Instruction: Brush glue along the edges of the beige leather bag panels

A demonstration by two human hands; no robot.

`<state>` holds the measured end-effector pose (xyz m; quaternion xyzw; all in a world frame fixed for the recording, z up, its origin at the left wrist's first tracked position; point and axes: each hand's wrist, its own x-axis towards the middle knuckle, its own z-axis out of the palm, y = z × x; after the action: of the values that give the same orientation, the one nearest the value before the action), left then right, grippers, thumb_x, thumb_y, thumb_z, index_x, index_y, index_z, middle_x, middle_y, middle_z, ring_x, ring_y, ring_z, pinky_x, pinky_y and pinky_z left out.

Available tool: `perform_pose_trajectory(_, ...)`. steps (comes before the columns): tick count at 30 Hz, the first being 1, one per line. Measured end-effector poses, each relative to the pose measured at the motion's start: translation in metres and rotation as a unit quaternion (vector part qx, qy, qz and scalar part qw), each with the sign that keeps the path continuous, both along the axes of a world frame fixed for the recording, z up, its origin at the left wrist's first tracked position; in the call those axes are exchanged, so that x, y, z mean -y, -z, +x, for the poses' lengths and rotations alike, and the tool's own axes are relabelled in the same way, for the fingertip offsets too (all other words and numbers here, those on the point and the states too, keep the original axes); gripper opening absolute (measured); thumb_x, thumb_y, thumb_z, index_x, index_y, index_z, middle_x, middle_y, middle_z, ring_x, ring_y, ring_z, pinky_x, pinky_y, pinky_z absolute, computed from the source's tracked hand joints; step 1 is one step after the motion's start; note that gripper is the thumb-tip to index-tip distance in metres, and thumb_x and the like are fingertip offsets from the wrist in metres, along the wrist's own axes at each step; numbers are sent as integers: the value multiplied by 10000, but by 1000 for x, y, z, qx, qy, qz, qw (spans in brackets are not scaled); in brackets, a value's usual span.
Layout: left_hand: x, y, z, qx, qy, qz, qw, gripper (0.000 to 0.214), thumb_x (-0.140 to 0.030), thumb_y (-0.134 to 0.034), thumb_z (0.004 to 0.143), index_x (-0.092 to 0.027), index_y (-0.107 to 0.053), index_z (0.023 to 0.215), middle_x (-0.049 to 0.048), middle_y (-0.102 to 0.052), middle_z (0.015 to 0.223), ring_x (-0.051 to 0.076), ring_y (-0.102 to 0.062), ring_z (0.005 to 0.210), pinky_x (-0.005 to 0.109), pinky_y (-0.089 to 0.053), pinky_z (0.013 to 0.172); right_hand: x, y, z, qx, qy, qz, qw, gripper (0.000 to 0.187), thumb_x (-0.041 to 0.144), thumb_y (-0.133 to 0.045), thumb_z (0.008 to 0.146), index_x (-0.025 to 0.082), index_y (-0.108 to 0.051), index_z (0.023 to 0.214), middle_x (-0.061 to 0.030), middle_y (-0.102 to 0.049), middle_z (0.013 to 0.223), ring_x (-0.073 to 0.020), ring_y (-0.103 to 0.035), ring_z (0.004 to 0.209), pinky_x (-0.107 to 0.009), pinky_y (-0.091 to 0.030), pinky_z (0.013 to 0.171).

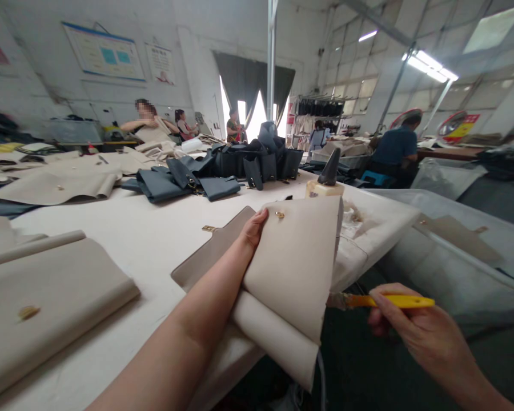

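Observation:
My left hand (255, 228) presses on a folded beige leather bag panel (291, 268) and holds it against the white worktable (124, 251). A small brass stud (280, 214) sits on the panel, and a taupe leather flap (209, 254) with a brass tab (209, 229) lies partly under my forearm. Off the table edge, my right hand (415, 325) pinches a yellow-handled glue brush (389, 301). Its bristles end just beside the panel's edge, not visibly touching it. A folded beige leather piece (47, 302) with a brass fitting lies at the left.
A glue bottle with a dark conical nozzle (328, 181) stands at the table's far right. Dark blue bags (244, 162) and beige leather pieces are piled beyond. Several co-workers (145, 123) sit at the far tables. A grey-covered table (466, 245) stands to the right.

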<state>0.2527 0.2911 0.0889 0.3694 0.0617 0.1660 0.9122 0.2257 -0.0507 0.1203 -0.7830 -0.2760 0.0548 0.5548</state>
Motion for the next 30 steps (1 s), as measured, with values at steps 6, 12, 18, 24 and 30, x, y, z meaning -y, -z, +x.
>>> perform_pose_trajectory(6, -2, 3, 0, 15, -1, 10, 1000, 203, -240, -631, 847, -149, -638, 1028, 63, -728, 881, 221, -707, 759, 428, -524, 922, 16, 12, -21, -11, -6, -9, 1000, 486, 665, -586, 799, 193, -648, 699, -46, -629, 555, -179, -603, 431, -251, -540, 418)
perform_pose_trajectory(12, -3, 4, 0, 10, -7, 30, 999, 198, -250, -596, 874, -156, -619, 1047, 62, -731, 895, 208, -707, 764, 406, -541, 898, 9, 12, 21, 49, 85, -20, 995, 496, 706, -560, 776, 219, -650, 755, -40, -664, 612, -209, -642, 506, -286, -558, 500)
perform_pose_trajectory(18, -2, 0, -1, 8, -23, 24, 999, 171, -228, -610, 864, -149, -618, 1015, 43, -728, 842, 179, -700, 701, 378, -547, 891, 10, 12, 2, 15, 62, -19, 998, 520, 733, -570, 746, 219, -646, 725, -35, -649, 574, -206, -628, 470, -278, -547, 458)
perform_pose_trajectory(24, -3, 2, -1, 3, -20, 32, 999, 198, -242, -627, 853, -148, -631, 1026, 67, -733, 900, 207, -709, 754, 405, -536, 905, 19, 10, -29, 45, 38, -17, 998, 496, 674, -550, 805, 222, -642, 623, -27, -626, 538, -174, -600, 422, -243, -521, 413)
perform_pose_trajectory(30, -5, 3, 0, 3, -22, 41, 999, 236, -257, -634, 848, -146, -621, 1056, 62, -732, 894, 206, -709, 761, 390, -544, 889, 2, 13, 9, 71, 95, -29, 992, 486, 682, -519, 817, 229, -641, 691, -22, -643, 570, -189, -622, 481, -270, -530, 484)
